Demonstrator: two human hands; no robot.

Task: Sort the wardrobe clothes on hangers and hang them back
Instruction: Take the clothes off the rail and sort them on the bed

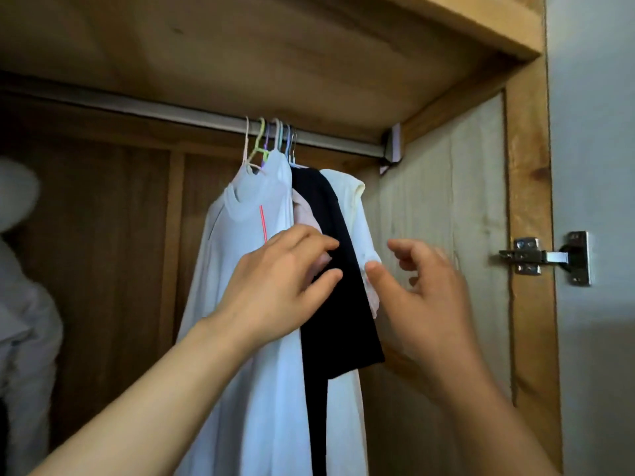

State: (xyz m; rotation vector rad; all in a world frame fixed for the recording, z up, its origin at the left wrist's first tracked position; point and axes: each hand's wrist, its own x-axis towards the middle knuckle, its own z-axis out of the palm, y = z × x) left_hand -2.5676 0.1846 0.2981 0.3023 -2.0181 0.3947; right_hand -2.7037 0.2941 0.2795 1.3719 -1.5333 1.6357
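1. Clearly, in the head view, the left hand [275, 280] has its fingers loosely spread and lightly bent; the fingertips [330, 243] touch the edge of the black garment [338, 280] and cover part of the pink garment [304, 213] tucked behind it. I cannot tell whether any cloth is truly pinched.

2. The right hand [429, 290] hangs just right of the black garment with fingers curled loosely and apart, holding nothing; its thumb tip [372, 267] lies just beside the hem of the cream garment [357, 214], perhaps brushing it. This hand is slightly blurred.

3. All the clothes hang bunched above the fingers from crowded hangers [275, 142] on the rail [171, 113], with the white shirt [240, 235] left of the left hand's knuckles.

4. Risk: the hooks sit packed together, so drawing one garment out by its cloth could drag a neighbouring hanger along or tip it off the rail.

5. Risk: the black garment looks draped rather than worn on its hanger; a sideways tug from the fingertips may slide it off to the wardrobe floor.

6. Risk: the pink garment is mostly hidden behind the fingers, so a grab there might catch two layers at once.

7. Risk: the right hand is near the wardrobe side wall [446, 173], and the knuckles could knock against it when parting the clothes.
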